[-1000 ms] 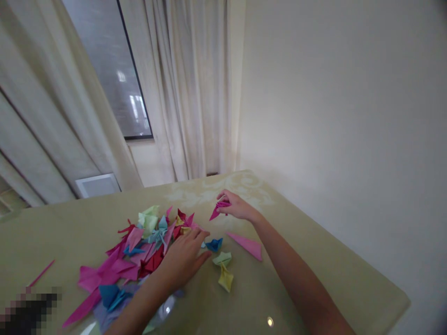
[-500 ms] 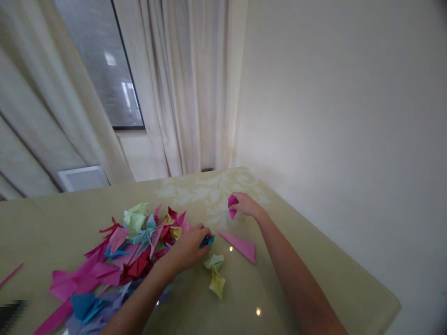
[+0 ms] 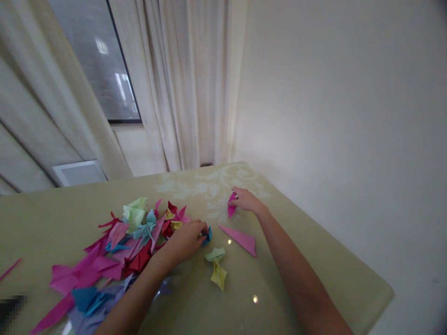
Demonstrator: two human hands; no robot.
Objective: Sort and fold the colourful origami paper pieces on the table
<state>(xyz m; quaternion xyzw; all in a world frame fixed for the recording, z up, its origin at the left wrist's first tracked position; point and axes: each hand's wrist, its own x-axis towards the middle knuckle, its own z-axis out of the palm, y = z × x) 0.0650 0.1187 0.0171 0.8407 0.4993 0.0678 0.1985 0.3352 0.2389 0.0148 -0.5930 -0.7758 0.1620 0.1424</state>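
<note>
- Far left, on the glossy worktop [image 3: 63,218]: loose pile of folded paper pieces [image 3: 104,260] in pink, red, blue, green and lilac, overlapping.
- Left hand [image 3: 185,239] at the pile's right edge, fingers curled, thumb and fingertips pinched on a small blue folded piece [image 3: 207,236]. Piece low; resting on the worktop or just off it, cannot tell.
- Just right of that and nearer the camera: pale green folded piece [image 3: 215,254] touching a yellow folded piece [image 3: 219,275], both lying on the worktop, untouched.
- Flat pink triangle [image 3: 240,239] lying between the two hands, apart from both.
- Right hand [image 3: 248,201] further back, by the floral pattern, fingertips pinched on a magenta folded piece [image 3: 231,205], tip pointing down, at or just above the worktop.
- Handling, as judged: very light thin paper, creases fairly stiff but easily crushed or torn; flat pieces likely to slide on the gloss.
- Best hold, as judged: fingertip pinch on a thick folded edge or corner, light pressure; thin points and loose flaps likely to bend or unfold.
- Behind: cream curtains [image 3: 188,83] and a window [image 3: 91,56].
</note>
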